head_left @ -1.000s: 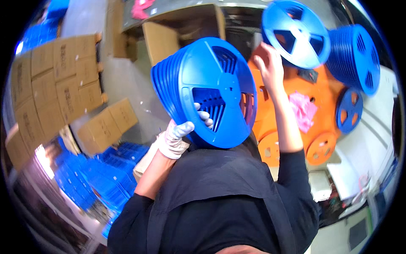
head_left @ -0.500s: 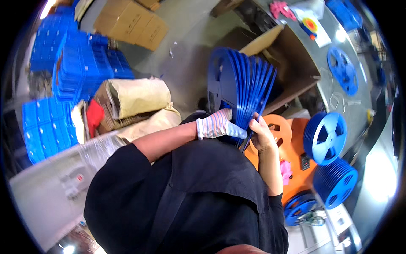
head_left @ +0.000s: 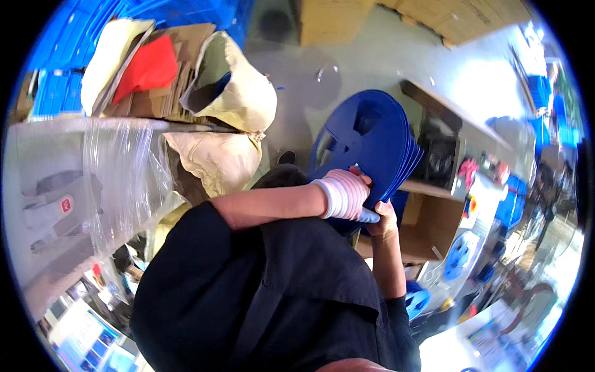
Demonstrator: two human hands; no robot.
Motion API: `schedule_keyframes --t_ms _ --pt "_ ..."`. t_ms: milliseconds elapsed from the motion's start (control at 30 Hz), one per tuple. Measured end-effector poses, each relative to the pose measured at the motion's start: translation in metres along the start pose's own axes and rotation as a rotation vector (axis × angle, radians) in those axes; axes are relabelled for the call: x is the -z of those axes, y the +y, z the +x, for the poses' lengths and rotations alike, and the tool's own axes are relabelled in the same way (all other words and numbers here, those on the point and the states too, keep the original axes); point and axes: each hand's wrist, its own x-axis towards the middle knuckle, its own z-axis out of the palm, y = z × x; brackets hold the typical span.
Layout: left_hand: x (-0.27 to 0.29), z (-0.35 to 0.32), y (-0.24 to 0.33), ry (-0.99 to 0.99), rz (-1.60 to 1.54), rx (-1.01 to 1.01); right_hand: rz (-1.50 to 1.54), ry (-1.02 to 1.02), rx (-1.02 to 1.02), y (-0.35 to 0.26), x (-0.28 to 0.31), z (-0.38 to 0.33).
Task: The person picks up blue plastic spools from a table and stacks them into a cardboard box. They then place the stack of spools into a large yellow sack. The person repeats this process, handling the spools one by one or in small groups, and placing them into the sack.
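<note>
A stack of large blue plastic reels (head_left: pixel 378 133) is held in front of me, fanned slightly apart along its right side. My left hand (head_left: pixel 347 193), in a striped knit glove, grips the stack at its near side, with fingertips at an opening in the front reel. Bare, my right hand (head_left: pixel 383 222) holds the lower right edges, thumb up and the other fingers mostly hidden. Beyond the right hand stands an open cardboard box (head_left: pixel 437 217).
To the left are flattened cardboard (head_left: pixel 180 68), an open cream sack (head_left: pixel 251 93) and a plastic-wrapped surface (head_left: pixel 118 180). Blue crates (head_left: pixel 59 93) stand behind. Cartons (head_left: pixel 334 22) sit on the far floor. A bench at right bears a blue reel (head_left: pixel 460 255) and pink cloth (head_left: pixel 468 170).
My view has turned rightward; the orange reels have left it. The stack stays in both hands, now more closed up, its flat front face showing more.
</note>
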Motion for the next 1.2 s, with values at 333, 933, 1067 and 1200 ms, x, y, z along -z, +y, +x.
schedule_keyframes --t_ms 333,933,1067,1200 --pt "-0.005 -0.13 -0.202 1.305 -0.741 0.248 0.316 -0.351 -0.195 -0.006 -0.106 0.193" --pt "-0.016 -0.154 -0.516 1.307 -0.444 1.378 0.351 -0.832 -0.327 0.068 -0.269 0.423" --pt "-0.005 -0.109 -0.598 1.044 0.003 1.351 0.438 -0.83 -0.344 0.122 -0.241 0.475" --pt "0.021 -0.083 -0.636 0.714 -0.32 1.429 0.477 -0.702 -0.367 0.138 -0.191 0.487"
